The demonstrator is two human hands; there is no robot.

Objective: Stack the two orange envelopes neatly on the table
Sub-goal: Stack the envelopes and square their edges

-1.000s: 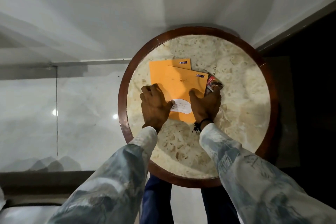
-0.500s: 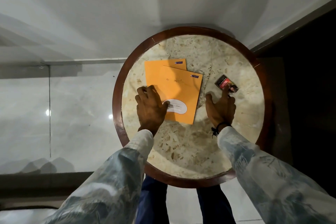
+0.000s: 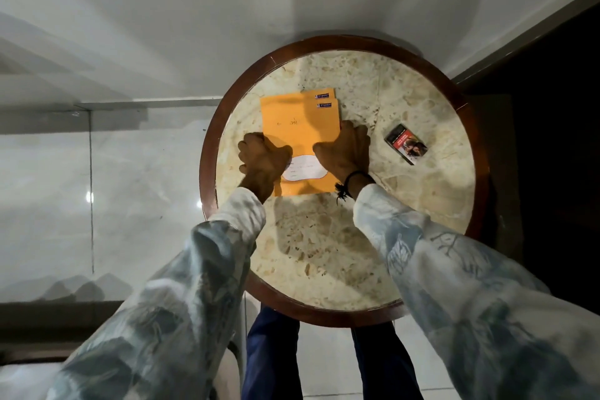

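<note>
Round marble table (image 3: 406,221) supports both orange envelopes: top envelope (image 3: 300,130) overlies lower envelope (image 3: 319,91). Left hand (image 3: 263,161) and right hand (image 3: 345,153) press flat against opposite side edges, gripping nothing. Step: alignment. Next: slide far edges flush.

Round marble table (image 3: 422,191) w/ wood rim, white wall (image 3: 194,10), glossy floor (image 3: 48,204).

1 small dark packet (image 3: 406,148) flat on the round marble table (image 3: 406,214), glossy white floor (image 3: 130,188) around
</note>
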